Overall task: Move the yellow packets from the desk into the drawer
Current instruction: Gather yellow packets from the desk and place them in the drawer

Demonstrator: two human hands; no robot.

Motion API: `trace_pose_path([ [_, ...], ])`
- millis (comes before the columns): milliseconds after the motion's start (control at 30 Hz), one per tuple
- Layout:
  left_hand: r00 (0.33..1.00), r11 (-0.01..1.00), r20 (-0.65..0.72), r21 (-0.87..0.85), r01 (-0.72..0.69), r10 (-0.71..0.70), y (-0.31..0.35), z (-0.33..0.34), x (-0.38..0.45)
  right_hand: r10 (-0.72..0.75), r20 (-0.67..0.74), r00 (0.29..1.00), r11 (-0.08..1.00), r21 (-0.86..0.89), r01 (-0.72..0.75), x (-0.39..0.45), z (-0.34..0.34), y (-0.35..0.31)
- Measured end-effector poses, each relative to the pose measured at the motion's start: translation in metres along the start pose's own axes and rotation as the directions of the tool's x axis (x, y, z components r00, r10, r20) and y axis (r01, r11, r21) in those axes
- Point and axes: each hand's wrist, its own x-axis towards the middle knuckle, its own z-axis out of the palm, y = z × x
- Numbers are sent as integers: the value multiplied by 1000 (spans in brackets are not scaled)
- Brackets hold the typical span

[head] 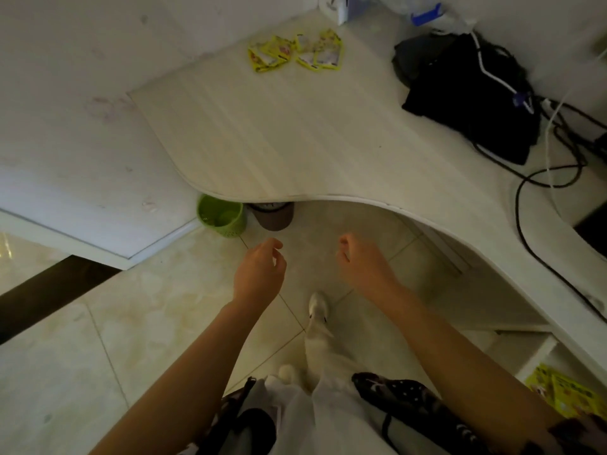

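Note:
Several yellow packets (295, 51) lie in a loose heap at the far end of the pale wooden desk (295, 142), close to the wall. More yellow packets (563, 394) lie in the open white drawer (538, 353) at the lower right, under the desk's edge. My left hand (261, 270) and my right hand (363, 261) hang in front of the desk, above the tiled floor. Both have loosely curled fingers and hold nothing. They are well short of the heap on the desk.
A black bag (469, 93) with cables (558, 152) sits on the desk's right side. Under the desk's edge stand a green basket (221, 216) and a brown cup-shaped bin (272, 216). White boxes and a plastic bag (430, 14) stand at the back.

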Motion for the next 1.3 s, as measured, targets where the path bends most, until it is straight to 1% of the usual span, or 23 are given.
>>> trace_pose_path([
  [133,999,999,-24,-12,37,-37,8,-9,56,-35,-11,999,999,-15,35,55,-15,-14],
  [300,997,997,-33,-37,65,-66,17,-20,128,-90,9,996,995,-35,91,130,-44,-37],
  [467,996,996,-40,-41,79,-80,25,-33,191,-99,37,994,994,-38,101,193,-68,-57],
  [633,997,997,-32,-32,75,-76,25,-50,255,-97,24,995,995,-34,98,250,-82,-79],
  [767,998,998,9,-32,59,-59,18,-66,310,-76,-6,997,997,-28,76,291,-90,-96],
  [900,998,999,53,-22,40,-38,13,-84,361,-14,-45,999,1000,8,14,328,-97,-110],
  [1000,996,998,72,-21,53,-52,12,-95,396,27,-60,998,999,24,-26,352,-102,-114],
  [1300,992,997,108,-25,67,-64,30,-105,502,104,-74,992,993,67,-99,442,-129,-126],
])
